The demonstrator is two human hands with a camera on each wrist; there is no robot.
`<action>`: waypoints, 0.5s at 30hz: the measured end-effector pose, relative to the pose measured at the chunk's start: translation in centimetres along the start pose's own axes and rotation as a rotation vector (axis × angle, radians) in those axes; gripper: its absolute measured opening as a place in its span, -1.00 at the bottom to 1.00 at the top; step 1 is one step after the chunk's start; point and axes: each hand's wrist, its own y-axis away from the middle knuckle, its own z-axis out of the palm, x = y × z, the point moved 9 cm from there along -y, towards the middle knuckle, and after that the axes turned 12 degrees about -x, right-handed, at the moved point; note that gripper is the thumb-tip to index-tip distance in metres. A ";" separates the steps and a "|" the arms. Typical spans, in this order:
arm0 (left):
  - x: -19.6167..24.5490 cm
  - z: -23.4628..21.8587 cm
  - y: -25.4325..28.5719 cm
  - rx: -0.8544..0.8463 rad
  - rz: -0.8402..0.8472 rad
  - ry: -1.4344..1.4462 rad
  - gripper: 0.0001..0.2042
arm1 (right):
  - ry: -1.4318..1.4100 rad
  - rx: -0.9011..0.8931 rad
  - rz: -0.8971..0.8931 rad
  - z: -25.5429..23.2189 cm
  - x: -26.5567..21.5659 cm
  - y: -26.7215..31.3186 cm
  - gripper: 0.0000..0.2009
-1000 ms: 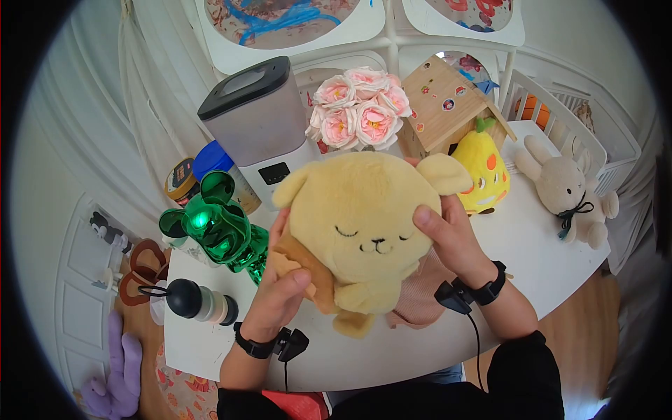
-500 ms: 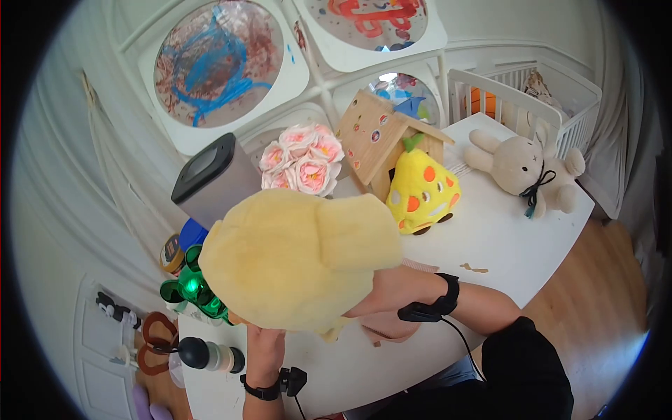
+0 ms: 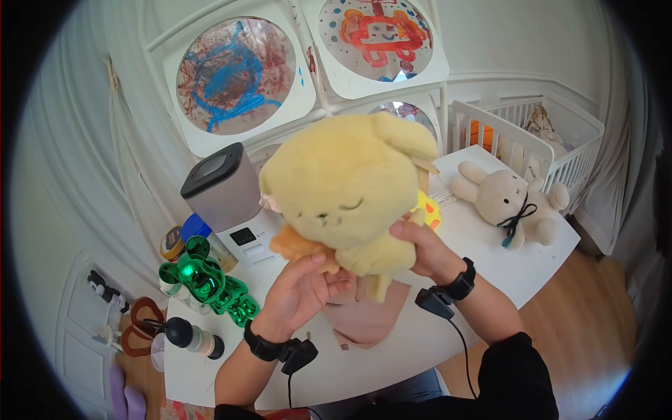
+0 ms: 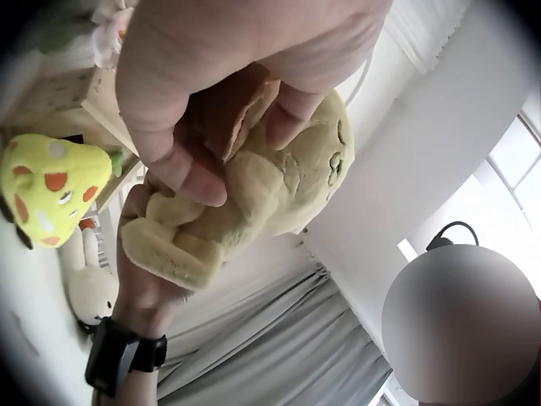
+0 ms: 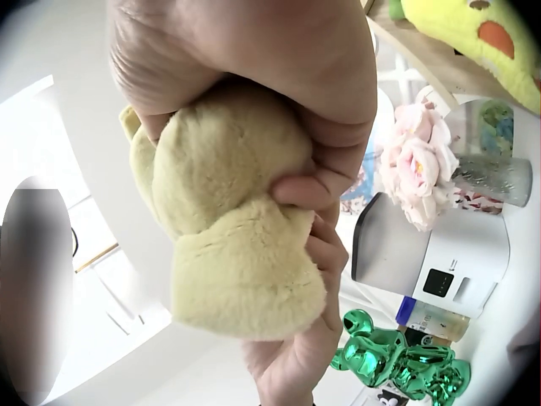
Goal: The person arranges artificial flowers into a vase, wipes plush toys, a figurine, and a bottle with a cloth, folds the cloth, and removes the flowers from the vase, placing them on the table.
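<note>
A pale yellow plush dog (image 3: 343, 175) with stitched closed eyes is held up over the white table, its face angled down and leftward. My right hand (image 3: 428, 250) grips its body at the right side; in the right wrist view, fingers of the right hand (image 5: 330, 93) wrap around the soft torso. Low on the toy's other side, my left hand (image 3: 297, 294) holds the orange-brown fabric piece (image 3: 301, 245) on the plush. Thumb and fingers of the left hand (image 4: 245, 51) lie on either side of that piece in the left wrist view.
Beneath the toy lies a pinkish cloth (image 3: 371, 318). Leftward stand a shiny green bear figure (image 3: 210, 280), a black-topped bottle (image 3: 192, 337) and a grey-and-white appliance (image 3: 227, 189). Toward the right are a yellow spotted plush (image 4: 55, 186), mostly hidden in the head view, and a beige plush rabbit (image 3: 507, 199).
The plush dog first faced me, then tipped so its head top hid most of both hands. Now it is raised again with its face showing. The head view has swung rightward.
</note>
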 end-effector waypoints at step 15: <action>-1.3 5.0 -8.6 -0.186 0.043 0.428 -0.40 | -0.029 -0.028 -0.084 -8.0 -5.3 5.0 -0.45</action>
